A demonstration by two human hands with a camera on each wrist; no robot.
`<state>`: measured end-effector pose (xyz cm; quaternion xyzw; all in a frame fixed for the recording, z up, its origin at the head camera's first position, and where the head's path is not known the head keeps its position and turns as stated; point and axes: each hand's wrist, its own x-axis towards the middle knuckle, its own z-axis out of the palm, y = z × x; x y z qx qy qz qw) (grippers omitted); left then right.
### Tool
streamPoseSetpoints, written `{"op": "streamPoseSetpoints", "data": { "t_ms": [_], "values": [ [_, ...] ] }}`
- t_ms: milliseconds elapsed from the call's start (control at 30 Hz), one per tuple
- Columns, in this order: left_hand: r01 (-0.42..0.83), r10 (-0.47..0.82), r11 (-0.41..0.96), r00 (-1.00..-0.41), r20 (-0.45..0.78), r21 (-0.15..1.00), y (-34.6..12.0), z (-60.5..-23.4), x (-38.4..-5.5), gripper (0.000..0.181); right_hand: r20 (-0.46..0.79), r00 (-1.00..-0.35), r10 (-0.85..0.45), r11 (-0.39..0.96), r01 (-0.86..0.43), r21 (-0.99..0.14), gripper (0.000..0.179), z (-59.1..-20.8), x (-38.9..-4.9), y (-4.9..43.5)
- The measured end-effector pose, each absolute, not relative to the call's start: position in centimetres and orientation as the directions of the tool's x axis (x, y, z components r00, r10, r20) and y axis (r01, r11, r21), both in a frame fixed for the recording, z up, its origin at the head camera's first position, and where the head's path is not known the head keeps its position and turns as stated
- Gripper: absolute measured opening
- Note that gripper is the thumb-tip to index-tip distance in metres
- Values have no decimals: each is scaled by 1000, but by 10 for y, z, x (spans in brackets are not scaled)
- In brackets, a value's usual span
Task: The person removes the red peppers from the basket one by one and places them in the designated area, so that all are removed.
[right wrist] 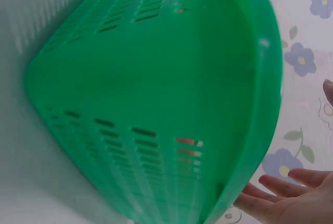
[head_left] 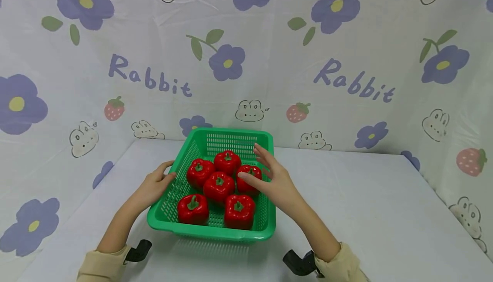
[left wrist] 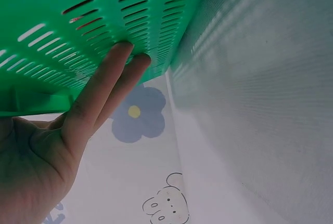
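Observation:
A green plastic basket (head_left: 212, 230) with slotted walls stands on the white table and holds several red bell peppers (head_left: 219, 186) with green stems. My left hand (head_left: 155, 183) pinches the basket's left wall, thumb over the rim and fingers against the outside. Two of those fingers (left wrist: 106, 83) lie along the slots in the left wrist view; the thumb is hidden there. Over the basket's right side my right hand (head_left: 275, 183) is spread, holding nothing. Its thumb is in front of the rightmost pepper (head_left: 250, 188) in the head view; contact cannot be told.
A white cloth backdrop (head_left: 269, 89) printed with flowers, rabbits and strawberries hangs behind the table (head_left: 366, 205). Black devices (head_left: 139, 250) are strapped at both wrists, by the beige sleeves (head_left: 102, 265).

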<state>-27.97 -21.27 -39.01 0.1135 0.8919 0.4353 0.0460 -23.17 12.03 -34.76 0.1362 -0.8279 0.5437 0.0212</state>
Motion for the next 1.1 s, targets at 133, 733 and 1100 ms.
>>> {"op": "streamPoseSetpoints", "data": {
  "t_ms": [133, 733, 1100],
  "values": [
    [164, 244, 596, -970, 17, 786, -213, -390, -279, 55, 168, -963, -210, 362, -236, -902, 85, -345, -231, 114],
    [170, 254, 575, -967, 22, 800, -213, -390, -279, 56, 107, -961, -253, 363, -197, -911, 78, -340, -227, 87],
    [163, 252, 571, -968, 16, 804, -212, -389, -276, 56, 56, -941, -333, 391, -192, -900, 77, -340, -227, 69]
  ]
}}
